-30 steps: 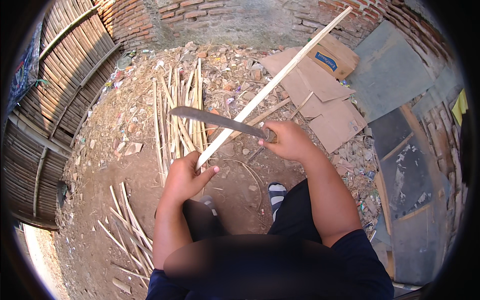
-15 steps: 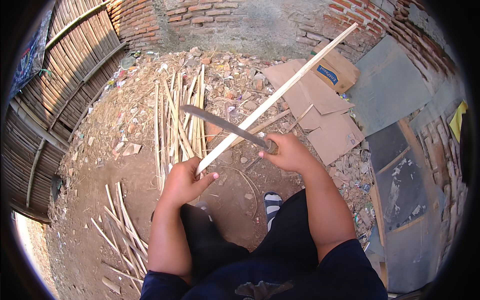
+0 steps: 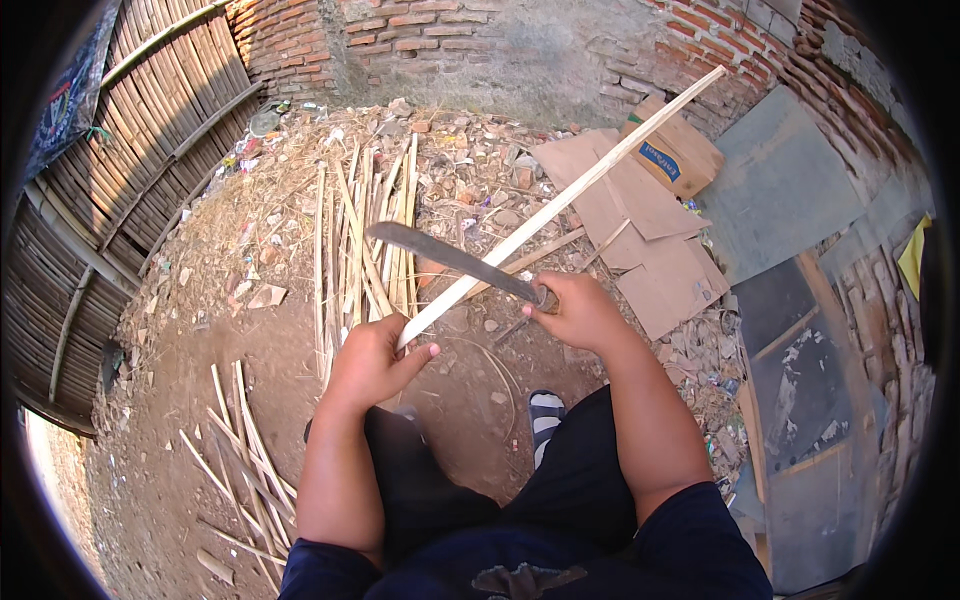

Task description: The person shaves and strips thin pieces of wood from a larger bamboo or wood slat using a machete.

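My left hand [image 3: 372, 362] is closed round the near end of a long pale strip [image 3: 575, 190], which looks like split bamboo. The strip slants up and away to the far right. In my right hand [image 3: 575, 312] is the handle of a machete [image 3: 450, 254], its dark, worn blade pointing to the far left with a slightly curved tip. The blade crosses over the strip a little beyond my left hand. Whether its edge touches the strip I cannot tell.
Several bamboo strips [image 3: 370, 230] lie beyond my left hand, and more strips [image 3: 250, 460] lie at the near left. Rubble covers the ground up to a brick wall [image 3: 440, 40]. Flattened cardboard [image 3: 640, 215], a box [image 3: 685, 150] and grey sheets [image 3: 785, 190] lie to the right. A bamboo fence [image 3: 150, 120] stands left.
The whole view has shifted slightly. Both hands keep their holds; the machete's blade has turned a little, showing more of its flat side, and its tip sits slightly lower.
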Demonstrator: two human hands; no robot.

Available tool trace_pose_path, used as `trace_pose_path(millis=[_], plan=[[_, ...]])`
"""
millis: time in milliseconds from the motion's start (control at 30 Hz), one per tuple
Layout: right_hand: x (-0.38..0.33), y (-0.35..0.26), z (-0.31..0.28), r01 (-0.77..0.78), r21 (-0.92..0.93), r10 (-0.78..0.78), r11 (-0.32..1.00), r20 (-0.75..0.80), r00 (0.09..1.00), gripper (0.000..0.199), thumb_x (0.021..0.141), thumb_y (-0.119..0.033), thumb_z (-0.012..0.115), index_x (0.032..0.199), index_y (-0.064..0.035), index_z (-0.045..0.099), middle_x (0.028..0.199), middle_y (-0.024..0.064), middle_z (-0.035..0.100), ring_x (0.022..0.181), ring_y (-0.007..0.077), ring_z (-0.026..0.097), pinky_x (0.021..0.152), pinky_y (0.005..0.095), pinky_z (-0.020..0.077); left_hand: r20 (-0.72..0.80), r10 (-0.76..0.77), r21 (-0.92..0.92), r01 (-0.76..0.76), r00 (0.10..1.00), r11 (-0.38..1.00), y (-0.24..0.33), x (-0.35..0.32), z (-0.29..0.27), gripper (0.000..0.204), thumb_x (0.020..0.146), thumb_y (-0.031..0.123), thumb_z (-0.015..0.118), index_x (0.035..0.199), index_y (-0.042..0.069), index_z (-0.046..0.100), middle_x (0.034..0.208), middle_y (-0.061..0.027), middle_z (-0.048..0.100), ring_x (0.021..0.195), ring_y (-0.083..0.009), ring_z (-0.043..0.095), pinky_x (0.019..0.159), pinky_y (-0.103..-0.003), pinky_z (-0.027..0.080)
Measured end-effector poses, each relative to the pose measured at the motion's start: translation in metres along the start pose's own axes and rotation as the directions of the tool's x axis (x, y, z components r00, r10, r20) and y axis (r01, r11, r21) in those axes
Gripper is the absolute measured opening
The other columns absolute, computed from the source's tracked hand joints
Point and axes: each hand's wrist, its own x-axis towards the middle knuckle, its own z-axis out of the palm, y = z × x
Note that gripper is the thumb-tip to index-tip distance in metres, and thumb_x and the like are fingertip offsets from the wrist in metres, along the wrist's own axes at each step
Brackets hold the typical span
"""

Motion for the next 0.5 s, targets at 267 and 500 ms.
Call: trace_pose_path(millis=[267,500], plan=[[0.009,0.040,-0.026,-0.269,0.171,0.288,0.948,-0.093,0.953,0.035,0.089,-0.029,0.083,0.113,-0.0048,0.073,0.090,0.0213,0.073,0.088,0.0385,0.073,0.079,0.0437,0.0555,-0.039,0.063,0.040,-0.062,0.997,0.997,0.002,-0.002,-0.002,0.045,0.086,0.037,0.087,0.080,-0.001,0.063,0.062,-0.0142,0.060,0.054,-0.0268,0.057,0.055,-0.041,0.047],[0.003,-0.009,-0.019,-0.172,0.051,0.165,0.984,0.111,0.980,0.033,0.090,-0.029,0.082,0.110,-0.0049,0.073,0.089,0.0225,0.072,0.084,0.0407,0.070,0.076,0.0459,0.0543,-0.031,0.010,0.001,-0.010,0.999,1.000,0.001,0.001,0.003,0.045,0.085,0.039,0.087,0.082,0.000,0.066,0.063,-0.0165,0.062,0.056,-0.0333,0.062,0.056,-0.044,0.049]])
